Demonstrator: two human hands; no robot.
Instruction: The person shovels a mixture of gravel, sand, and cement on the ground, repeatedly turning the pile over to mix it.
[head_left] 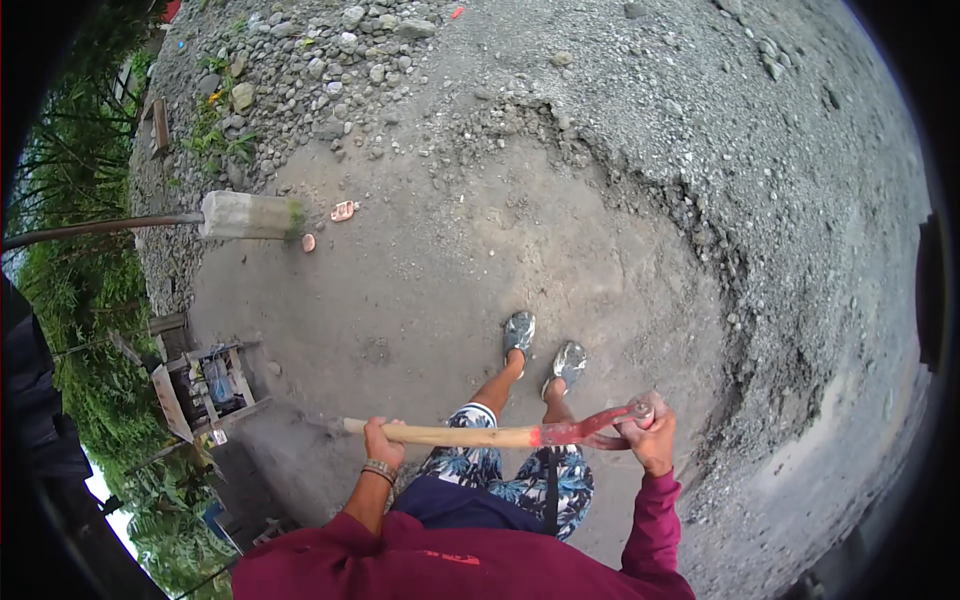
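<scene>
A shovel (470, 436) with a pale wooden shaft and a red D-shaped handle lies level across the front of my body. My left hand (383, 443), with a bracelet at the wrist, is wrapped round the shaft toward its left end. At the other end, my right hand (650, 432) is closed on the grip of the red handle. Past my left hand the shovel's blade blends into the grey ground and is hard to make out. Below the shaft are my patterned shorts, and my feet in grey clogs (519, 331) stand on packed grey dirt.
A long bank of grey gravel (800, 200) curves round the far and right sides. Loose stones (345, 70) are heaped at the far left. Nearer stand a concrete post (250, 216) and a wooden frame (212, 385). Two pinkish pieces, one a block (343, 211), lie by the post.
</scene>
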